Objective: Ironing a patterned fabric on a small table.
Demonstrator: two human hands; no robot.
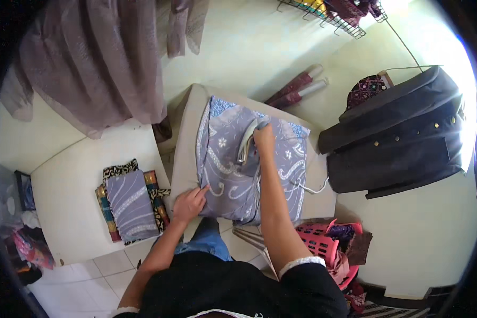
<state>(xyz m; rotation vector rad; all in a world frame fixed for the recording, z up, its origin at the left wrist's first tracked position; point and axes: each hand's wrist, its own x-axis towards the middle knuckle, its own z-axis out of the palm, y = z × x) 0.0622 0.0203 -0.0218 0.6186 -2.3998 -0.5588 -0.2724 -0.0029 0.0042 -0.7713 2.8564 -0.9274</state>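
A purple-grey patterned cloth [226, 159] with white and blue motifs lies spread on a beige padded ironing surface [185, 143]. On its upper middle part stands a clothes iron [245, 145], its handle gripped by my right hand [263, 139]. The hand hides part of the iron. My left hand [190, 202] rests at the cloth's lower left edge, fingers apart and fingertips touching the fabric. A white cord [316, 190] shows at the right side of the cloth.
Folded cloths [131, 204] are stacked on a white table [67, 187] at left. A brown garment [99, 59] hangs above it. To the right hangs a dark buttoned jacket [397, 139]. A pink plastic basket [318, 238] of clothes stands at lower right; rolled material [296, 87] leans behind the ironing surface.
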